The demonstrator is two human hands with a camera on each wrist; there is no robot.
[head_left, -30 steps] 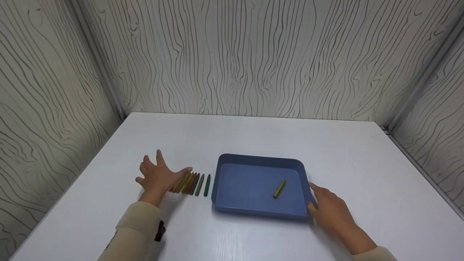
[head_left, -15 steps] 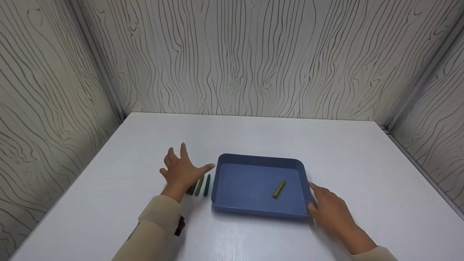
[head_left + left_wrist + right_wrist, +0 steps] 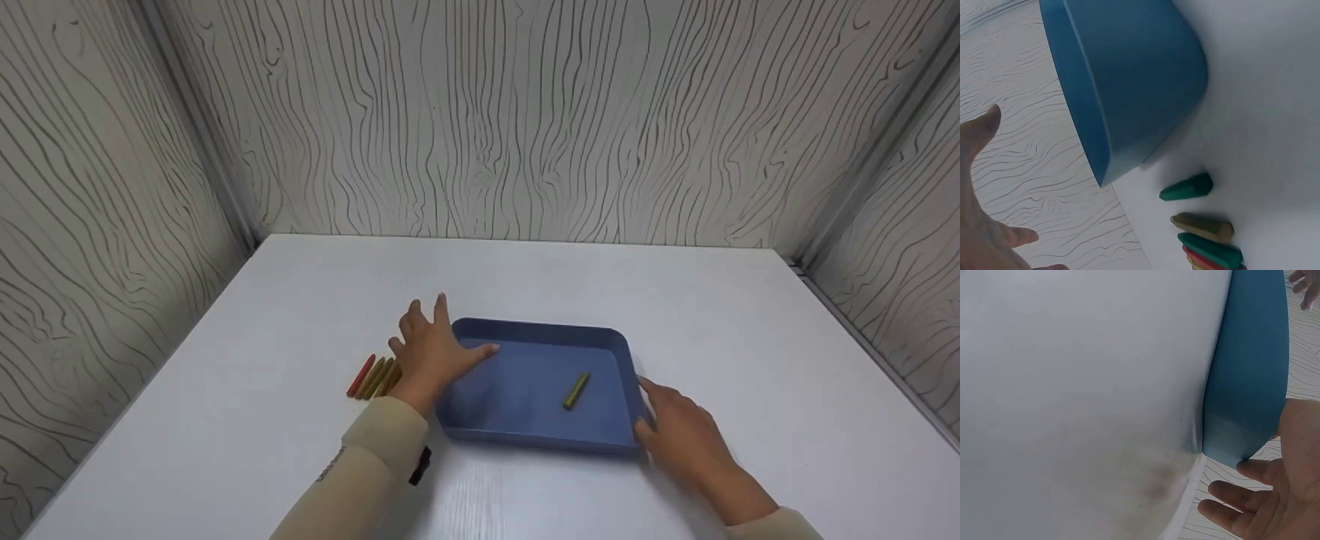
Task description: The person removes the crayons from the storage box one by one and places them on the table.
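Note:
My left hand (image 3: 435, 352) is held with fingers spread and thumb stretched out over the left edge of a blue tray (image 3: 517, 437), with nothing in it. My right hand (image 3: 686, 431) holds the tray's right side, its thumb at the rim near the front corner; in the right wrist view a fingertip (image 3: 1249, 467) meets the outer wall. One olive-yellow crayon (image 3: 576, 391) lies inside the tray. Left of the tray, a row of crayons includes a red crayon (image 3: 361, 375); my left wrist hides part of the row. The left wrist view shows a green crayon (image 3: 1186, 187) and a brown crayon (image 3: 1203, 227).
The tray stands on a white table (image 3: 225, 375). Panels with a wood-grain pattern (image 3: 480, 120) rise at the back and both sides.
My left hand has moved right, from over the crayon row to over the tray's left edge, uncovering the red crayon. The right hand and the tray have stayed in place.

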